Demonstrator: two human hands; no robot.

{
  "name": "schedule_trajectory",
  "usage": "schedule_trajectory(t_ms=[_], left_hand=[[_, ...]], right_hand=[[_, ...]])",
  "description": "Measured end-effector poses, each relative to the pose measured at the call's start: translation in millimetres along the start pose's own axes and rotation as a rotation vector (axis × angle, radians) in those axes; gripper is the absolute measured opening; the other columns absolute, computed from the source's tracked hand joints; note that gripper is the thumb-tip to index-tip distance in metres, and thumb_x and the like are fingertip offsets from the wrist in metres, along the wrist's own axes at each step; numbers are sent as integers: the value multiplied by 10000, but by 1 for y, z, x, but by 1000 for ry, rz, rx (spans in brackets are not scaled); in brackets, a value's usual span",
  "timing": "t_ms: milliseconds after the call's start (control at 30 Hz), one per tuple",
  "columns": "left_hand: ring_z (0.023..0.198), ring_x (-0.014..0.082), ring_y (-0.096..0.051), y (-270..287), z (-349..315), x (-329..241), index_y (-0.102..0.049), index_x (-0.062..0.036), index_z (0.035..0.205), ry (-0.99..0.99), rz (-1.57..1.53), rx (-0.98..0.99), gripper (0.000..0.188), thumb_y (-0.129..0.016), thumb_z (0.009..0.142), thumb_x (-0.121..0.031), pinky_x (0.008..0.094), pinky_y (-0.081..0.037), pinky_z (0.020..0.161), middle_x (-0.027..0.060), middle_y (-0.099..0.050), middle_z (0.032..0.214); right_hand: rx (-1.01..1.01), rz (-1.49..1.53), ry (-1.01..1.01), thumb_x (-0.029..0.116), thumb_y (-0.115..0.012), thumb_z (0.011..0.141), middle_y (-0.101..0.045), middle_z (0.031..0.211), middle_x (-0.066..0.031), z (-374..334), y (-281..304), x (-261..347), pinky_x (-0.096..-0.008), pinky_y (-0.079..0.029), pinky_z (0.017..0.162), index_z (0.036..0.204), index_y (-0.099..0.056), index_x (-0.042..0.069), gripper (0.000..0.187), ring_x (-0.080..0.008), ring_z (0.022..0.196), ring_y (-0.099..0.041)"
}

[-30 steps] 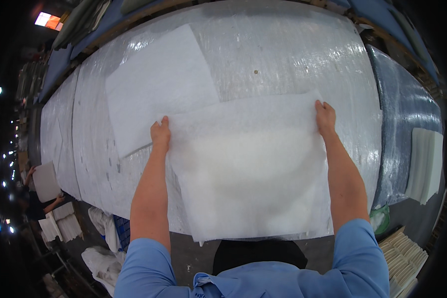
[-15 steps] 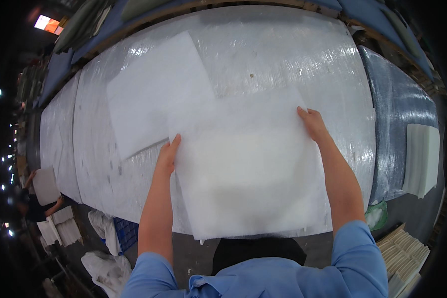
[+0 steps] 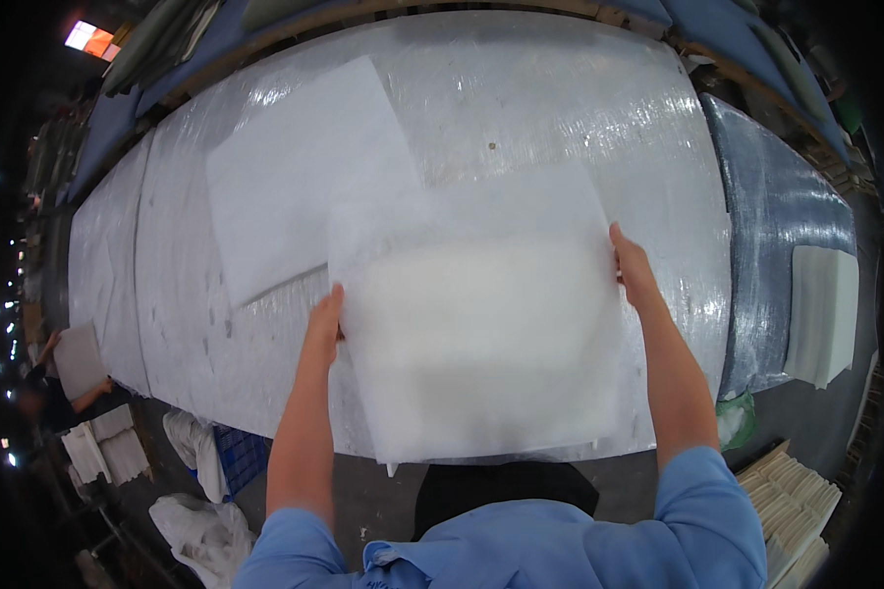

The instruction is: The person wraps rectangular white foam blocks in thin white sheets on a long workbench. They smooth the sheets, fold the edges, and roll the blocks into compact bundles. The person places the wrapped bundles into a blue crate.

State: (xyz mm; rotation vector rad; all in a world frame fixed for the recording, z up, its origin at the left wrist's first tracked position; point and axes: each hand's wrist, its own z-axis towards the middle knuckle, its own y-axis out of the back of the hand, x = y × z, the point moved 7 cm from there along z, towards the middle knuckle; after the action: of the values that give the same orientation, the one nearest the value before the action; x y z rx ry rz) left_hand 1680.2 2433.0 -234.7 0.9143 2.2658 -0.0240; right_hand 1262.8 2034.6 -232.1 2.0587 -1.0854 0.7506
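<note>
A white, soft-looking sheet lies in front of me, its lower half thicker and creamier than its thin, see-through upper part. At its left edge is my left hand, thumb pointing up and fingers curled against the side. My right hand is at the right edge in the same way, a little farther from me, its fingertips partly hidden. Up and to the left, a flat white panel lies at a slant, one corner beneath the sheet. Under both is a broad table covered in shiny clear film.
A dark film-wrapped surface adjoins on the right, with a pale stack at its end. Lower left are a blue crate and plastic bags. Folded pale pieces sit lower right. At far left another person holds a panel.
My hands have slipped slightly outward and toward me along the sheet's sides, the thumbs now at its edges rather than on top. The whole view has shifted a little.
</note>
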Motion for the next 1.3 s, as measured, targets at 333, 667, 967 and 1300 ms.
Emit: schedule_trajectory(t_ms=[333, 667, 967, 1300], left_hand=[[856, 90, -581, 1, -51, 25, -657, -27, 1125, -500, -53, -150, 205, -648, 1053, -219, 267, -479, 751, 20, -684, 1002], [1166, 282, -657, -29, -104, 67, -564, 85, 1372, -10, 256, 273, 568, -752, 961, -258, 408, -547, 976, 192, -676, 1278], [1147, 277, -661, -70, -117, 101, -520, 104, 1413, 9, -213, 219, 594, -725, 981, -248, 405, -551, 952, 198, -647, 1347], [947, 264, -715, -19, -80, 79, -664, 140, 1197, -90, 39, -66, 434, -720, 978, -229, 369, -570, 805, 207, -727, 1131]], right_hand=[[-300, -17, 374, 343, -748, 976, -593, 813, 20, -70, 18, -2, -276, -429, 667, 982, -656, 34, 323, -88, 739, -490], [185, -372, 35, 274, -773, 929, -735, 1160, -167, -113, 5, -51, -372, -563, 901, 1309, -618, -72, 537, -233, 1047, -712], [72, -62, 46, 231, -692, 1004, -761, 1062, -115, -135, -18, -76, -381, -551, 851, 1194, -697, -50, 339, -220, 934, -710], [-192, -319, 454, 204, -648, 1023, -764, 1096, -188, -114, 3, -60, -376, -537, 882, 1228, -681, -20, 305, -316, 985, -730]])
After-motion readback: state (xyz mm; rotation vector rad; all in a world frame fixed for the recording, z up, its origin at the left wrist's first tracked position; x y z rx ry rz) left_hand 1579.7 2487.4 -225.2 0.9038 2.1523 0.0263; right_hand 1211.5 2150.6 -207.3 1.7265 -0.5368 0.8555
